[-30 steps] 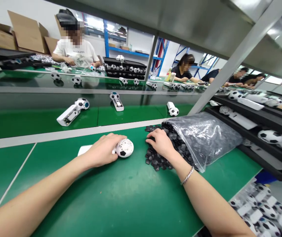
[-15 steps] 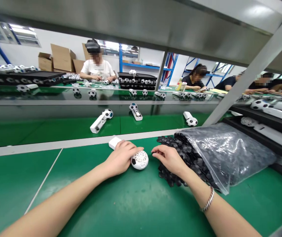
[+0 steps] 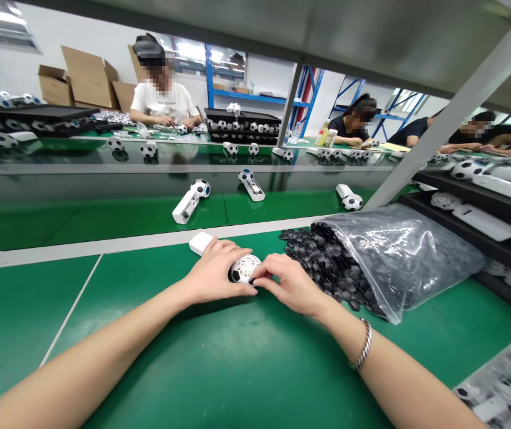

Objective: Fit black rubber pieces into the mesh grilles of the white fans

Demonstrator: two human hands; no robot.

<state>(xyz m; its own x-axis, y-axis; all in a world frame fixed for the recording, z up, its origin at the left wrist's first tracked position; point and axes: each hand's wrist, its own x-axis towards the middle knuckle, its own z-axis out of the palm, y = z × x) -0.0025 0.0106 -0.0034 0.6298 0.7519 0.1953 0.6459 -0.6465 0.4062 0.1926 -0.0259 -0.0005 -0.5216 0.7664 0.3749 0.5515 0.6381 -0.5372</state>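
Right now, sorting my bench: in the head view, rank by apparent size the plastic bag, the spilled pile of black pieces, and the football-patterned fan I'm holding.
1. plastic bag
2. pile of black pieces
3. football-patterned fan, partly hidden by the left hand and right hand, so less certain.

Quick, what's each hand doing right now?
Left hand: closed on the football fan, pinning it to the green table.
Right hand: fingertips pinch at the fan's head; anything between them cannot be told.

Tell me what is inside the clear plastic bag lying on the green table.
The clear plastic bag holds many small black pieces, spilling from its open mouth onto the table. How deep the pile goes inside is hidden by glare.
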